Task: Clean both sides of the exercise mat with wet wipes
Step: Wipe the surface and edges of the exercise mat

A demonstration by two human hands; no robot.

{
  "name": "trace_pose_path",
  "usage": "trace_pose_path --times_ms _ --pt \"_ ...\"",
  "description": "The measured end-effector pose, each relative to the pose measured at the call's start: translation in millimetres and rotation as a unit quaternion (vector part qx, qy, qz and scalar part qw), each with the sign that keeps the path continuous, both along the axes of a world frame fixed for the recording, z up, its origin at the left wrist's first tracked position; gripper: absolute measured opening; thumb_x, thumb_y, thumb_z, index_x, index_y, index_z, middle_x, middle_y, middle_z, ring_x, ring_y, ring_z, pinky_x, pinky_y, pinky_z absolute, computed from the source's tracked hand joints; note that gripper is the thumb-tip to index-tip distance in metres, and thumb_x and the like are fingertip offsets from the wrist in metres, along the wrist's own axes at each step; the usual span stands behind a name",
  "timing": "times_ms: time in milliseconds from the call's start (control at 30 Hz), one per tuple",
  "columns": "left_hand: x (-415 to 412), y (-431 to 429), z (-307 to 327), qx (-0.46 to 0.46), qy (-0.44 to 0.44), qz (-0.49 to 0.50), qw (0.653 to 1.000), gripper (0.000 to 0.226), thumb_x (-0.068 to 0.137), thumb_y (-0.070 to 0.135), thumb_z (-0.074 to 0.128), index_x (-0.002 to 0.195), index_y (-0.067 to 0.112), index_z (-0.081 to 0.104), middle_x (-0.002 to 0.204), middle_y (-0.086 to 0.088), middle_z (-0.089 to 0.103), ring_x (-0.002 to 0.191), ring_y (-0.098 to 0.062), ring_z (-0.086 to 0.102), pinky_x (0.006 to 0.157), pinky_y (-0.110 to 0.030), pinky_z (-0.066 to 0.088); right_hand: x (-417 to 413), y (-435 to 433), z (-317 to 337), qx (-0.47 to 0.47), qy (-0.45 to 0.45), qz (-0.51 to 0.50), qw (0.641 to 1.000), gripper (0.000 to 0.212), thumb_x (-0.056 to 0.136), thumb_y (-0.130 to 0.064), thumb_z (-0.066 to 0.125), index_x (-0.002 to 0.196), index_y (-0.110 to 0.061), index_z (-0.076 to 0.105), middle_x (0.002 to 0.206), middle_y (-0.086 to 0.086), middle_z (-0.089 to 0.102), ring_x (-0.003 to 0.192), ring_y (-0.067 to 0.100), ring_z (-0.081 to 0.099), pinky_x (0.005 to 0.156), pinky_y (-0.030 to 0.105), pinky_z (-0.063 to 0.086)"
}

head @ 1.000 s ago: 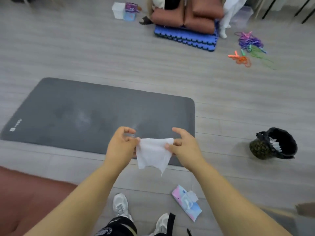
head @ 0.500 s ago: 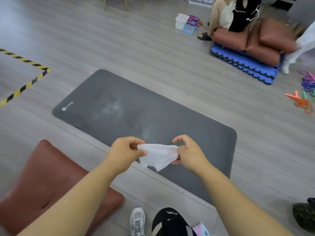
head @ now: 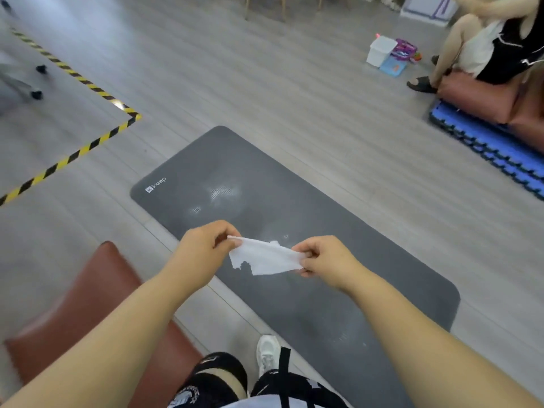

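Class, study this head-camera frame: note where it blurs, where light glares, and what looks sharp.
Head view: edges smear, worst top-left; a small glare spot on the grey plank floor beside the yellow-and-black striped tape; the white wet wipe and the dark grey exercise mat look fairly sharp.

Matt dark grey exercise mat [head: 294, 213], finely ribbed and marked with pale dusty patches, thin white wet wipe [head: 265, 257] of soft crumpled cloth, floor [head: 265, 83] laid in smooth grey wood-grain planks, faintly sheened, brown cushion [head: 73, 313] covered in smooth leather-like material

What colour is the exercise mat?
Dark grey, with a small white logo at one corner: exercise mat, head view.
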State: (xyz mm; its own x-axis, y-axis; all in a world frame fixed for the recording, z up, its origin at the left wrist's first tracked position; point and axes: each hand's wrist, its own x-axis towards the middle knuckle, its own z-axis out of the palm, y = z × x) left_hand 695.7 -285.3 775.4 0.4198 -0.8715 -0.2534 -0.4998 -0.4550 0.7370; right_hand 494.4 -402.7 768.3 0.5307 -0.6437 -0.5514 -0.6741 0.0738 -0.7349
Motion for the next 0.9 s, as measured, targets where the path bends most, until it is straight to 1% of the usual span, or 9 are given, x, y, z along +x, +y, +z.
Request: trace_pose_path --times_ms 100,200,333,400,500,600,700,833,900 --pt "24 -15 3 -0.011 -0.005 0.018 1.000 0.015 0.091 0.021 0.057 0.078 0.028 0.061 0.077 -0.004 0.063 0.072 -0.025 0.056 0.068 -0.032 0.046 26 -26 8 -0.025 0.018 0.068 0.997 0.036 0.074 0.010 0.048 0.089 -0.011 0.073 0.074 0.011 0.068 0.063 0.012 0.053 0.065 0.029 0.047" --pt "48 -27 3 -0.015 -0.005 0.031 0.999 0.015 0.091 0.022 0.058 0.078 0.030 0.059 0.076 -0.003 0.061 0.066 -0.017 0.051 0.060 -0.018 0.039 60 -45 14 -0.020 0.004 0.054 0.998 0.038 0.074 0.006 0.049 0.080 -0.022 0.074 0.075 0.008 0.067 0.062 0.011 0.048 0.062 0.025 0.042" --pt "94 -52 -1 -0.025 0.026 0.043 0.998 0.016 0.090 0.023 0.059 0.077 0.032 0.058 0.070 0.002 0.055 0.061 -0.009 0.044 0.058 -0.014 0.036 115 -63 8 0.022 -0.043 0.024 0.999 0.015 0.075 -0.013 0.065 0.086 -0.019 0.072 0.079 0.001 0.066 0.068 0.014 0.053 0.067 0.030 0.046" --pt "124 -66 -4 -0.028 0.030 0.038 0.998 0.013 0.090 0.024 0.059 0.079 0.029 0.060 0.070 0.003 0.054 0.061 -0.008 0.043 0.060 -0.017 0.036 146 -73 1 0.004 -0.042 0.022 0.999 0.015 0.075 -0.017 0.073 0.089 -0.021 0.070 0.085 0.000 0.069 0.071 0.013 0.060 0.069 0.029 0.051" --pt "182 -91 -13 -0.038 0.031 0.019 0.999 0.012 0.090 0.023 0.059 0.079 0.027 0.061 0.075 0.005 0.058 0.064 -0.008 0.047 0.063 -0.021 0.039 201 -93 -10 -0.057 -0.012 0.015 0.998 0.007 0.076 -0.018 0.073 0.075 -0.020 0.067 0.076 -0.002 0.064 0.066 0.010 0.054 0.061 0.022 0.044" --pt "252 -116 -20 -0.031 0.025 -0.025 0.999 0.018 0.089 0.022 0.061 0.075 0.032 0.060 0.080 0.007 0.060 0.070 -0.006 0.051 0.068 -0.019 0.040 261 -112 -18 -0.111 0.043 0.047 0.992 0.020 0.079 -0.024 0.072 0.065 -0.028 0.059 0.092 -0.009 0.051 0.092 0.008 0.045 0.074 0.021 0.039" --pt "319 -137 -20 -0.016 0.016 -0.105 0.994 0.016 0.088 0.020 0.064 0.077 0.033 0.062 0.084 0.008 0.061 0.076 -0.007 0.054 0.073 -0.020 0.043 326 -119 -22 -0.105 0.057 0.085 0.989 0.012 0.080 -0.021 0.070 0.082 -0.029 0.061 0.111 -0.014 0.050 0.109 0.005 0.040 0.088 0.021 0.037" --pt "386 -159 -16 -0.014 -0.028 -0.205 0.978 0.007 0.087 0.020 0.065 0.090 0.022 0.071 0.086 0.005 0.062 0.078 -0.006 0.055 0.075 -0.021 0.044 402 -119 -25 -0.025 -0.003 0.049 0.998 0.035 0.078 -0.019 0.073 0.106 -0.032 0.057 0.096 -0.013 0.063 0.091 0.006 0.059 0.082 0.021 0.046" --pt "410 -167 -17 -0.013 -0.055 -0.243 0.968 0.012 0.088 0.027 0.062 0.093 0.021 0.072 0.085 0.005 0.061 0.076 -0.004 0.053 0.072 -0.018 0.042 432 -124 -33 -0.050 0.000 0.066 0.997 0.028 0.079 -0.022 0.071 0.102 -0.035 0.060 0.095 -0.013 0.062 0.092 0.007 0.057 0.084 0.024 0.046"
